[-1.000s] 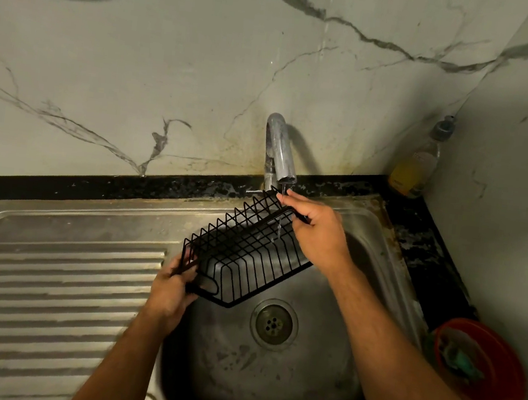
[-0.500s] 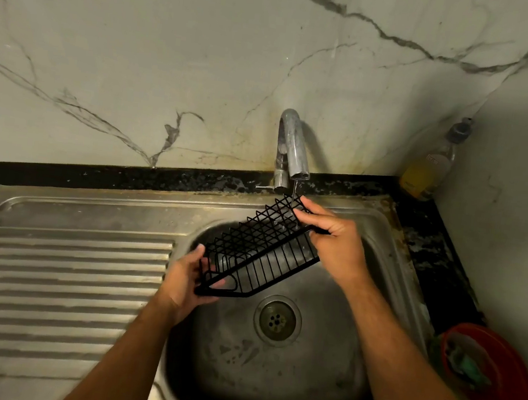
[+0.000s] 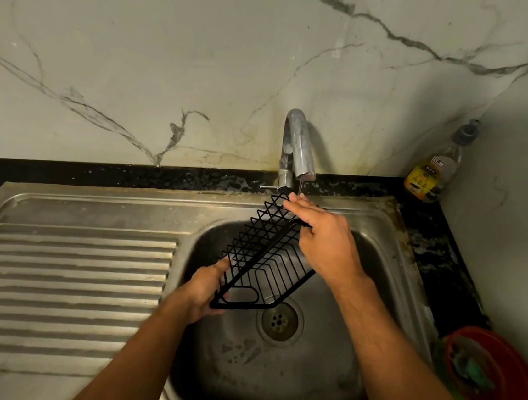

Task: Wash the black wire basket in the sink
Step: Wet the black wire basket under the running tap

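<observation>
The black wire basket (image 3: 265,259) hangs tilted over the steel sink (image 3: 379,246), its far end up under the chrome tap (image 3: 297,144). A thin stream of water falls from the spout onto that far end. My left hand (image 3: 205,288) grips the basket's near lower corner. My right hand (image 3: 324,239) holds the far upper end, fingers curled over the rim wire, fingertips in the water. The drain (image 3: 279,320) lies just below the basket's near end.
A ribbed steel drainboard (image 3: 66,279) lies left of the basin. A dish soap bottle (image 3: 434,170) stands in the back right corner on the black counter. A red bowl (image 3: 496,374) with a green scrubber sits at the right edge.
The basket has turned steeper, its far end raised closer to the spout. Both hands have kept their grip and shifted slightly with it.
</observation>
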A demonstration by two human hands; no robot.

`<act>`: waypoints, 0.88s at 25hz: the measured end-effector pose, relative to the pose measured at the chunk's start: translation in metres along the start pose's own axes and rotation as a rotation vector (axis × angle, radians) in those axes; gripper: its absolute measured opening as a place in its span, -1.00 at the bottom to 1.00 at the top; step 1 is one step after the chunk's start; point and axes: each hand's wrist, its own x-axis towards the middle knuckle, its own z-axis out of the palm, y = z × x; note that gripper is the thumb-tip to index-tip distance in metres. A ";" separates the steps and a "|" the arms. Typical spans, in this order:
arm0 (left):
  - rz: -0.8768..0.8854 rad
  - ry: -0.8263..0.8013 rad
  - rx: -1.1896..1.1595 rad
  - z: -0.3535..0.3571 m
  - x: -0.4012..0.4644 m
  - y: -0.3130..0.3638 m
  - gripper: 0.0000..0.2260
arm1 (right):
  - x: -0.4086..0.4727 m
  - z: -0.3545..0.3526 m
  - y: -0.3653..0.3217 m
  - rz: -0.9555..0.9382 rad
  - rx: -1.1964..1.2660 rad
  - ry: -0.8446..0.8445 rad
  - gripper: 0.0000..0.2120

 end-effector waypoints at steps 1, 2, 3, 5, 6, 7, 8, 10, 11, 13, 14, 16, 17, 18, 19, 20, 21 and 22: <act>0.000 -0.001 0.018 -0.001 -0.002 -0.001 -0.61 | 0.001 -0.002 -0.002 -0.014 0.022 -0.008 -0.42; -0.001 -0.003 0.020 -0.003 -0.002 -0.003 -0.67 | 0.001 -0.005 -0.004 -0.029 0.042 -0.023 -0.43; -0.012 -0.014 0.019 -0.005 -0.003 -0.004 -0.72 | 0.000 -0.007 -0.006 -0.039 0.064 -0.045 -0.43; -0.044 -0.062 0.023 -0.011 -0.003 -0.008 -0.73 | -0.002 -0.009 -0.005 0.001 0.161 -0.083 -0.38; -0.055 -0.092 0.021 -0.014 -0.004 -0.009 -0.70 | -0.002 -0.010 -0.001 0.065 0.213 -0.075 -0.33; -0.062 -0.116 0.011 -0.014 -0.006 -0.009 -0.68 | -0.001 -0.011 0.005 0.151 0.224 -0.055 -0.29; -0.058 -0.132 0.004 -0.014 -0.007 -0.009 -0.68 | 0.001 -0.012 0.013 0.240 0.182 -0.028 -0.27; -0.044 -0.146 0.001 -0.011 -0.010 -0.010 -0.72 | 0.003 -0.011 0.030 0.349 0.078 0.026 -0.37; -0.042 -0.144 -0.018 -0.010 -0.011 -0.010 -0.72 | 0.004 -0.009 0.037 0.388 0.111 0.045 -0.46; -0.046 -0.130 -0.048 -0.011 -0.009 -0.011 -0.72 | 0.003 -0.007 0.043 0.447 0.272 0.033 -0.51; -0.048 -0.123 -0.075 -0.012 -0.008 -0.011 -0.73 | 0.003 -0.006 0.043 0.445 0.315 0.023 -0.49; -0.032 -0.113 -0.129 -0.011 -0.011 -0.009 -0.76 | 0.003 -0.005 0.038 0.420 0.368 0.027 -0.47; -0.019 -0.089 -0.145 -0.010 -0.012 -0.006 -0.75 | 0.005 -0.005 0.034 0.421 0.408 0.050 -0.49; 0.000 -0.059 -0.149 -0.009 -0.012 -0.003 -0.72 | 0.007 -0.005 0.031 0.429 0.458 0.079 -0.52; 0.011 -0.028 -0.136 -0.007 -0.012 -0.001 -0.69 | 0.009 -0.004 0.027 0.442 0.472 0.109 -0.57; 0.019 -0.006 -0.126 -0.006 -0.011 0.001 -0.66 | 0.011 -0.003 0.024 0.439 0.446 0.137 -0.62; 0.024 0.002 -0.119 -0.005 -0.011 0.002 -0.63 | 0.014 -0.002 0.022 0.422 0.364 0.152 -0.68; 0.010 0.006 -0.111 -0.004 -0.009 0.001 -0.59 | 0.017 -0.002 0.020 0.398 0.271 0.162 -0.71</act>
